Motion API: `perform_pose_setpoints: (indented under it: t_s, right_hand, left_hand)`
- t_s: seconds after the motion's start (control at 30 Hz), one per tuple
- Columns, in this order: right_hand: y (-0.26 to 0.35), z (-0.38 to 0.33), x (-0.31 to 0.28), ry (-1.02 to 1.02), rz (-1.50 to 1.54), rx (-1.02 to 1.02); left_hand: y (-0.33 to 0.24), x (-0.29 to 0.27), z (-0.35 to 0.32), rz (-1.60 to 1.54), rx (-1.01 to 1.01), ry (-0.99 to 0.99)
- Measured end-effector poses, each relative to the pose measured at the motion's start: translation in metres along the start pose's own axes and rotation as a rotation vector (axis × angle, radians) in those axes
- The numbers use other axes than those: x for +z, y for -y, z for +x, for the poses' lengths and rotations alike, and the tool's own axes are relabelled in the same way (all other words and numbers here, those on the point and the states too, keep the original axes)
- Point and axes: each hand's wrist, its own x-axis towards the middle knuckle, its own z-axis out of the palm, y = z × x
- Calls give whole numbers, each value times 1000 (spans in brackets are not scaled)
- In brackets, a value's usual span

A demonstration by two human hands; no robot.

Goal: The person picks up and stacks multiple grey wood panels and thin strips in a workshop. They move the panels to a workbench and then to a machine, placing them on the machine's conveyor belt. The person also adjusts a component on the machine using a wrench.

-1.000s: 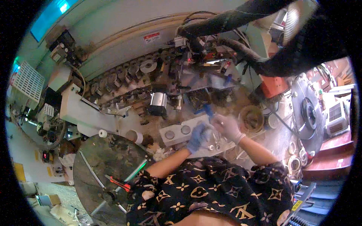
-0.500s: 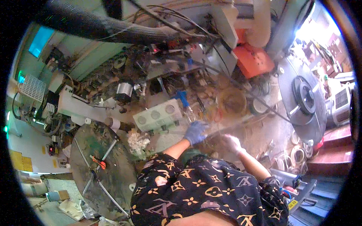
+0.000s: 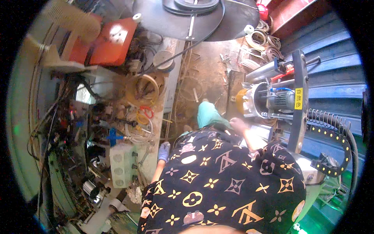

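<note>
My left hand (image 3: 163, 151), in a blue glove, rests at the edge of a cluttered workbench (image 3: 156, 128), just right of a white block with round holes (image 3: 121, 165). My bare right hand (image 3: 237, 124) is out to the right, close to a grey machine with a motor (image 3: 269, 101). Neither hand's grip shows clearly; I see nothing held. My black shirt with a gold pattern (image 3: 222, 183) fills the lower middle, and a teal trouser knee (image 3: 208, 115) shows above it.
On the bench lie a blue fitting (image 3: 113, 136), red loops (image 3: 145, 113) and a round yellow-rimmed bowl (image 3: 142, 89). An orange cover (image 3: 111, 37) sits top left, a large dark disc (image 3: 202, 15) at the top. A black cable chain (image 3: 335, 148) curves at right.
The view has swung round to the right. Both hands have left the white block; the left now sits at the bench edge and the right has moved over by the machine.
</note>
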Motion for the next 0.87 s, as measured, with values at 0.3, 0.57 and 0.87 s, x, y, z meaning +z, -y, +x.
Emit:
perform_pose_setpoints:
  t_s: [0.3,0.57,0.87]
  right_hand:
    - [-5,94,-124,-9,149,-54]
    - [-151,274,-362,-79,158,9]
    - [-249,377,-418,131,-135,0]
  left_hand:
    - [-333,-20,64,-525,351,92]
    - [-647,116,162,-466,782,120]
    - [-732,152,235,273,894,-80]
